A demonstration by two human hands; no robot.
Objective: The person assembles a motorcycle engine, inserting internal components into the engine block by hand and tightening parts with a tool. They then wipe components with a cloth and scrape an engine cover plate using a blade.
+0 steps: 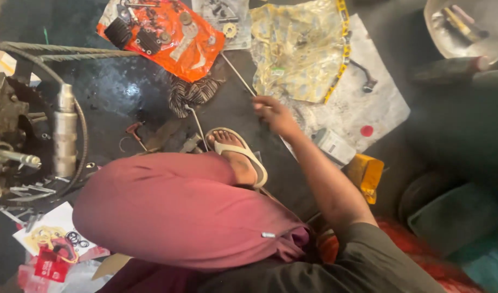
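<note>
At the far left an engine part (10,135) sits stripped and greasy on the dark floor (113,87), with a steel cylinder (65,130) standing upright beside it and a braided cable (70,51) running off its top toward the middle; loose bolts and pins (26,192) lie scattered under it, so the strip-down looks well advanced and nothing here appears refitted; below them a white sheet (59,230) carries black O-rings (75,237) and a red packet (51,266), apparently not yet used; further right, at the top, an orange bag (189,46) holds small black parts and washers laid out in the open, and a striped rag (192,92) lies crumpled just beneath it; the person's bent knee in maroon cloth (178,211) fills the centre, with a sandalled foot (238,154) on the floor; the left hand is out of view; a thin rod (239,76) runs slantwise from the orange bag down to the right hand (276,115), whose fingers are curled closed about the rod's lower end in a pinch, though the blur makes the exact grip hard to judge; past the hand a yellow printed bag (297,49) lies opened on a grey sheet (379,103) with a small bent black part (365,78), a white box (335,145) and a yellow box (366,174) near the forearm; a bowl (466,30) of tools sits at the top right.
</note>
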